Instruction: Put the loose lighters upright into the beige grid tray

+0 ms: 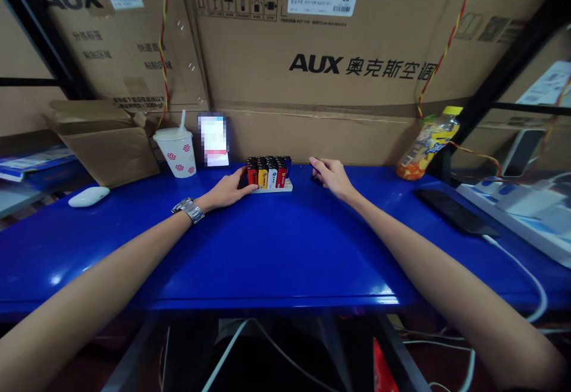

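Note:
On the blue table (267, 249), several lighters (267, 176) in red, yellow, white and dark blue stand upright in rows in a white tray (288, 188). My left hand (228, 190) is at the tray's left end, its thumb and fingers around the left side of the lighters. To the right of the tray, my right hand (330, 176) is closed on a small dark object (316, 172), which looks like a black lighter but is mostly hidden by the fingers. The right end of the tray shows some bare white surface.
A white cup with a straw (178, 153), a lit phone (214, 141) and a paper bag (104, 145) stand behind on the left, near a white case (89, 196). To the right are a drink bottle (426, 145), a black phone (452, 210) and a power strip (517, 222).

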Demonstrator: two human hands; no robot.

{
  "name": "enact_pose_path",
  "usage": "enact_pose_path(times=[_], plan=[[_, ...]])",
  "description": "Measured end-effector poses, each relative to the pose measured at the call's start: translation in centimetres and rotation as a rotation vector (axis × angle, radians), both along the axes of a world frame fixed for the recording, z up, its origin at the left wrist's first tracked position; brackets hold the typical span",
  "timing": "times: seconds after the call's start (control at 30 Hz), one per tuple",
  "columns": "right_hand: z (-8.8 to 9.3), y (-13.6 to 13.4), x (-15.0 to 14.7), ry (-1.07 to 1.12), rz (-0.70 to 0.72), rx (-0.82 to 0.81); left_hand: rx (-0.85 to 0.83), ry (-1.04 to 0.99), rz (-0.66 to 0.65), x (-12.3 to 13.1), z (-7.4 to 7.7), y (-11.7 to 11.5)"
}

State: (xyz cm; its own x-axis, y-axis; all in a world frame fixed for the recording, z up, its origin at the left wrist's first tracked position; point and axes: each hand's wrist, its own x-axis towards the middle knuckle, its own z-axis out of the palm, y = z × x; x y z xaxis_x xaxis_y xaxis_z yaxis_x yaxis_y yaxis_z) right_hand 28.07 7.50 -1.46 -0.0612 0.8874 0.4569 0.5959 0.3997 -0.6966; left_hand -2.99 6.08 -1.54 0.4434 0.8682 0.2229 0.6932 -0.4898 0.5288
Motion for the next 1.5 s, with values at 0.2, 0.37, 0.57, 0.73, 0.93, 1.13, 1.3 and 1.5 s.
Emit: enact_pose_path(times=[0.2,0.37,0.57,0.73,0.93,1.13,1.3,1.5], plan=[[0.3,-0.6,-0.7,-0.013,-0.130,0.040,-0.028,0.040,0.017,0.2,0.3,-0.2],[0.6,-0.8,-1.1,-0.060,-0.213,0.083,-0.003,0.044,0.021,0.2,0.1,-0.2],[0.5,-0.7,-1.0,-0.043,-0.209,0.077,-0.012,0.037,0.017,0.2,0.2,-0.2],[0.5,-0.8,-1.1,-0.062,-0.201,0.079,-0.027,0.038,0.022,0.3,0.4,-0.3],[0.5,-0.9,-0.8,-0.038,-0.148,0.067,-0.019,0.021,0.019,0.0,0.2,0.0],[-0.5,0.3,-0.3,0.126,0.099,-0.039,-0.033,0.026,0.021,-0.1,0.2,0.1],[-1.0,0.8,-0.7,0.213,0.140,-0.070,-0.013,0.005,-0.001,-0.1,0.4,0.0],[-0.6,0.2,-1.1,0.033,0.146,0.094,-0.024,-0.039,-0.050,0.0,0.6,-0.3]])
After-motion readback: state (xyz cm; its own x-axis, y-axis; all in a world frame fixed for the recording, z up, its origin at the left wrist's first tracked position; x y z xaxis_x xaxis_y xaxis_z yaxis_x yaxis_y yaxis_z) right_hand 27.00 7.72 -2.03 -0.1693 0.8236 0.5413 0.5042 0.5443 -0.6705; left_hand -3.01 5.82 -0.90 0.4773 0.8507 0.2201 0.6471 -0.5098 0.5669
